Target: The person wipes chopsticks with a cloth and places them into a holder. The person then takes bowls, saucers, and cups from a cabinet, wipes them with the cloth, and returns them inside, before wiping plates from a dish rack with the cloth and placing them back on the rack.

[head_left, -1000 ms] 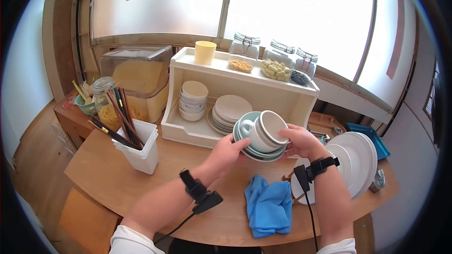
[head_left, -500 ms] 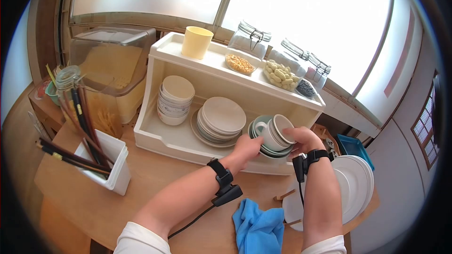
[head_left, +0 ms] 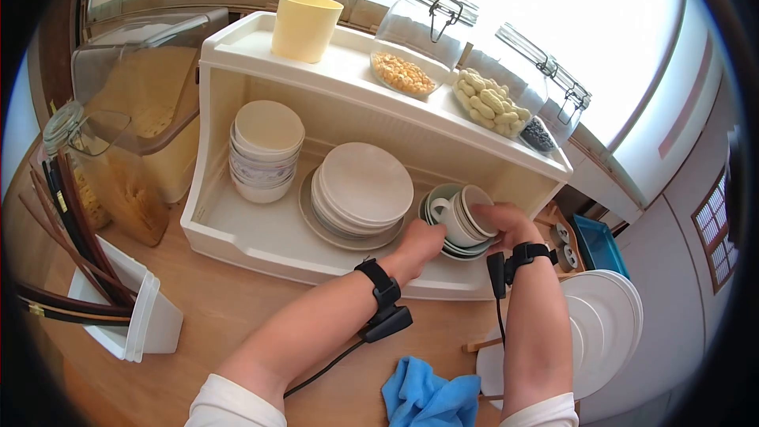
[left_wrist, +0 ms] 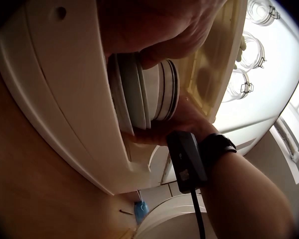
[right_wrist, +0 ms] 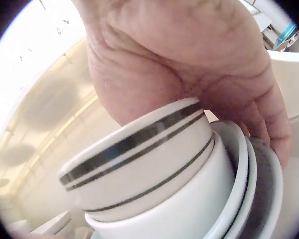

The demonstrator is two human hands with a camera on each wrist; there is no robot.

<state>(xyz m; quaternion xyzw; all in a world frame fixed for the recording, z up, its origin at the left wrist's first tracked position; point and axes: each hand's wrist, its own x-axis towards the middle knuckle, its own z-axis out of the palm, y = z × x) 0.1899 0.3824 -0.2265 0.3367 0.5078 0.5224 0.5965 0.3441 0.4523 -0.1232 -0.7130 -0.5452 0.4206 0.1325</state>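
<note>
A stack of pale green saucers (head_left: pixel 435 199) with nested white cups (head_left: pixel 466 221) on top is at the right end of the white shelf's lower level, tilted toward me. My left hand (head_left: pixel 421 249) grips the saucers' left side, thumb at the rim. My right hand (head_left: pixel 510 225) holds the other side, thumb at the upper cup's rim and fingers around the saucers' edge. In the right wrist view the striped upper cup (right_wrist: pixel 139 154) sits inside a plain white one (right_wrist: pixel 179 204). The left wrist view shows the saucers (left_wrist: pixel 132 94) between both hands.
Left of the stack stand white plates (head_left: pixel 368 182) and bowls (head_left: pixel 267 142). The shelf's front lip (head_left: pixel 261 257) runs below. Glass jars (head_left: pixel 419 39) and a yellow cup (head_left: pixel 307 28) line its top. Nearby are a chopstick holder (head_left: pixel 150 308), a blue cloth (head_left: pixel 431 395) and racked plates (head_left: pixel 609 332).
Both hands have carried the stack of saucers and cups forward from above the table into the shelf's right end. The head view has come closer to the shelf.
</note>
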